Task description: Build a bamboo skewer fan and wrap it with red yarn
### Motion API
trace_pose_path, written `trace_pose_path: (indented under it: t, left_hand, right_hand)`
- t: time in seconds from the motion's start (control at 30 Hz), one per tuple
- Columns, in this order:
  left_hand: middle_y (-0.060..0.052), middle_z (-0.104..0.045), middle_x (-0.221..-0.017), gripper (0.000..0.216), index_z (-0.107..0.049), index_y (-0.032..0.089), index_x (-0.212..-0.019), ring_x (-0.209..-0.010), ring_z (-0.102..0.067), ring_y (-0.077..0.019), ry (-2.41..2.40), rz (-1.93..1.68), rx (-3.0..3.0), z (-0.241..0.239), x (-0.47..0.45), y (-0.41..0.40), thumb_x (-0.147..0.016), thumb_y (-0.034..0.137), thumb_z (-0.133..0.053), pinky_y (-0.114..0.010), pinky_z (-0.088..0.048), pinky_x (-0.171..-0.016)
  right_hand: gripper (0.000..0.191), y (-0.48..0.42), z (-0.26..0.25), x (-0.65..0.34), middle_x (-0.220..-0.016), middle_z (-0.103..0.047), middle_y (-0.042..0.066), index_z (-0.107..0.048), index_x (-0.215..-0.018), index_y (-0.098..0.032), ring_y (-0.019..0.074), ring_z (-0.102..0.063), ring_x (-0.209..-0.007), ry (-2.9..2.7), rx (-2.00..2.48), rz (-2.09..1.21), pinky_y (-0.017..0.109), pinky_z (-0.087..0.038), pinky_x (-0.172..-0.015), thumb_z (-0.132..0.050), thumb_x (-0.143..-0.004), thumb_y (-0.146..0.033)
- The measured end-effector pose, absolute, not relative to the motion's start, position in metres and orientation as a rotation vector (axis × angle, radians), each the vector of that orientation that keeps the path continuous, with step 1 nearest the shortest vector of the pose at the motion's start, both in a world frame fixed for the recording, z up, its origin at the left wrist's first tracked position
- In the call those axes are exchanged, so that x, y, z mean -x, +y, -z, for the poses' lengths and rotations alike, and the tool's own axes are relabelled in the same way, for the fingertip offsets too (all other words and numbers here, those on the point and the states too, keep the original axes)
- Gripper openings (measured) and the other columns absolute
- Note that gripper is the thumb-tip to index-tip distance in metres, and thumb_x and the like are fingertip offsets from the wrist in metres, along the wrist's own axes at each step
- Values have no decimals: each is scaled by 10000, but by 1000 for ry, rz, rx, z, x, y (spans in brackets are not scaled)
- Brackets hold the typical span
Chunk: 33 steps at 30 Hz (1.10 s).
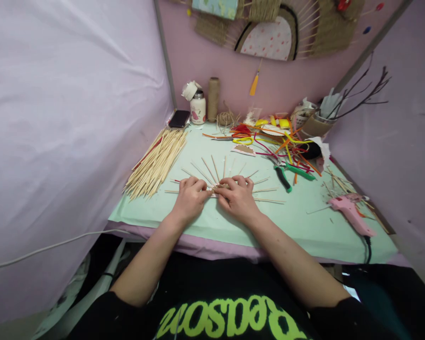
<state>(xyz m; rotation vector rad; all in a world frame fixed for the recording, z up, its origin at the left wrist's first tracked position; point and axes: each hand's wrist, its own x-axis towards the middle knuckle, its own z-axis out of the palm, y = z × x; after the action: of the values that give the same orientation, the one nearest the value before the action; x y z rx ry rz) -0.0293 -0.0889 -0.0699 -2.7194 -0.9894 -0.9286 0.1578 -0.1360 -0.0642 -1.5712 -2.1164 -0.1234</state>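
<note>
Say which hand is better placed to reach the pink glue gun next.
Probably the right hand: the glue gun lies to its right, and the left hand is farther away.

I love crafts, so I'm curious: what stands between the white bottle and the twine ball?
In the head view, an upright brown roll stands between them.

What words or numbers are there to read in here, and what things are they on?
"Reason": big green letters, upside down in this view, on the black shirt.
White bottle: any lettering is too small to read.
I can't read any numbers.
</note>
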Motion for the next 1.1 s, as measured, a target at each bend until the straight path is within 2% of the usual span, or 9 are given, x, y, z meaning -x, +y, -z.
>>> trace_pose_path:
  t: [1.1]
  left_hand:
    - [-43,-645,-828,182,-749,251,-873,-890,-479,-207,-952,885,2707,67,29,-90,-903,166,-591,-400,-304,-808]
  right_hand:
    - [217,-137,62,-157,-1204,-674,36,-766,-982,-309,267,-433,-1107,-2134,1576,138,453,-205,-914,-558,-917,-301]
